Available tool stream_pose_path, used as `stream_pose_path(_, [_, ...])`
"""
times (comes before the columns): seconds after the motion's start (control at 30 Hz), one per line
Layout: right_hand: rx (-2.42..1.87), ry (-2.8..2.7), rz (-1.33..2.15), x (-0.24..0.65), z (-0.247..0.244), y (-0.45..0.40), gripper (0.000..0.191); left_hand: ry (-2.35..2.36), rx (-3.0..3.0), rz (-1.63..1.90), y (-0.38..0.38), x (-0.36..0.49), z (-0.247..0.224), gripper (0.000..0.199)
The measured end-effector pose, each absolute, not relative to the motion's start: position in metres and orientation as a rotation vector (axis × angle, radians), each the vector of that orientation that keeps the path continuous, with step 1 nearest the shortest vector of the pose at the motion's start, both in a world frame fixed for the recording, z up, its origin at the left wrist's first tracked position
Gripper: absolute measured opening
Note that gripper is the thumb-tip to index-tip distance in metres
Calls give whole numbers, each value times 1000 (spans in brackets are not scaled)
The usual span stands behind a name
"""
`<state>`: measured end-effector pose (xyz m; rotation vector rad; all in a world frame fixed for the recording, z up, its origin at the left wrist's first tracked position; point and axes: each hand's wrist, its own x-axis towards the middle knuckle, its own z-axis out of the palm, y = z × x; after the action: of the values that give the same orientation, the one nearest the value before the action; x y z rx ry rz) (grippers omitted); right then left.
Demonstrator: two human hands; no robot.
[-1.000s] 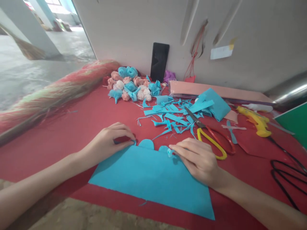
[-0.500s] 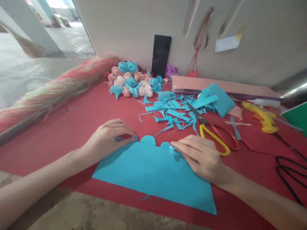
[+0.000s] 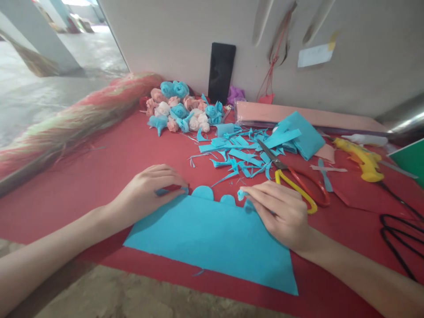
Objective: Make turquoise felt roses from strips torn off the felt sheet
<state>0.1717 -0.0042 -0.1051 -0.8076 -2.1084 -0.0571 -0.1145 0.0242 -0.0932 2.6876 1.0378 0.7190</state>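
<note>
A large sheet of blue paper [image 3: 212,238] lies on the red table in front of me. Along its far edge rest rounded blue paper petals [image 3: 203,193], with part of another at the right under my fingers. My right hand [image 3: 278,212] is closed in a pinch on a small rolled blue paper bud [image 3: 241,194], held just above the sheet's far edge. At the sheet's far left corner, my left hand [image 3: 152,187] pinches a blue paper petal [image 3: 185,190], partly covered by the fingers.
Blue paper scraps [image 3: 243,154] and scissors with red and yellow handles [image 3: 298,185] lie beyond my hands. Paper flowers [image 3: 180,110] are heaped near a leaning black phone [image 3: 221,73]. A yellow glue gun [image 3: 361,159] with a black cord [image 3: 397,238] sits right; a fringed bundle [image 3: 82,115] borders the left.
My right hand has lifted the bud slightly up and to the right, uncovering the petal beside it. My left hand stays in nearly the same place.
</note>
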Motion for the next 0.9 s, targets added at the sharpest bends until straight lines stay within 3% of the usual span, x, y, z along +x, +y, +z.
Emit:
stream_pose_path(0.27, [-892, -2039, -20, 171, -105, -3, 16, 961, 2767, 710, 20, -107, -86, 21])
stream_pose_path(0.5, [-938, -2000, 2, 169, -104, -1, 17, 752, 2974, 615, 14, -49, -81, 24])
stream_pose_path(0.9, [-953, -1980, 39, 170, -106, -1, 19, 730, 2874, 699, 23, -40, -94, 12])
